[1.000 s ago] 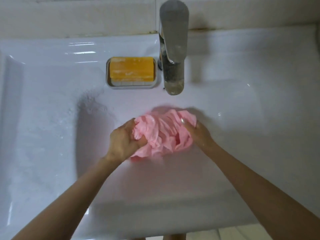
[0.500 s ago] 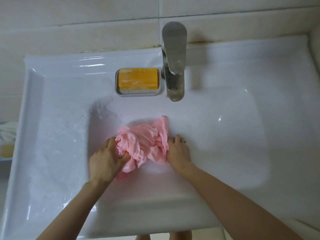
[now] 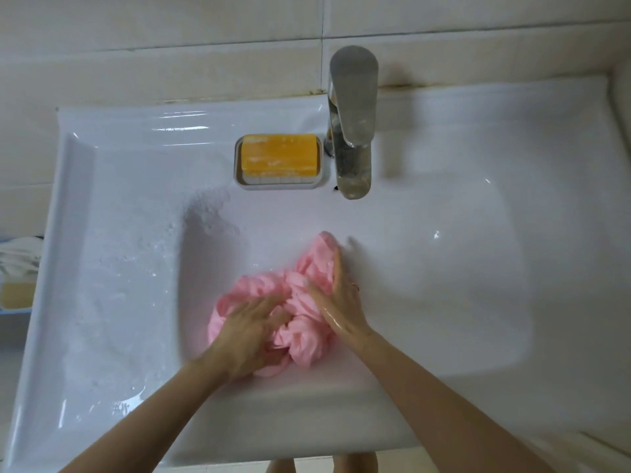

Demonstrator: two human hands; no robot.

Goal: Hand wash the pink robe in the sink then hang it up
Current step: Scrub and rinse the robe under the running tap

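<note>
1 robe [image 3: 309, 343], bunched and wet, lies in the basin of 1 sink [image 3: 444, 268], near centre, in front of 1 faucet [image 3: 353, 124]. 2 hands on it: L hand [image 3: 249, 336] presses flat on its left part, fingers straight and spread (blurred). R hand [image 3: 338, 302], fingers straight and together, presses its right side and wears 1 ring [image 3: 355, 286]. 1 soap bar [image 3: 278, 155] sits in 1 dish [image 3: 280, 184] just left of faucet. Suds [image 3: 205, 213] at basin's left edge.

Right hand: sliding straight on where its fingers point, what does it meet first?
The right hand lies on the robe; beyond its tip, bare sink, then probably the back wall below the tap.
</note>
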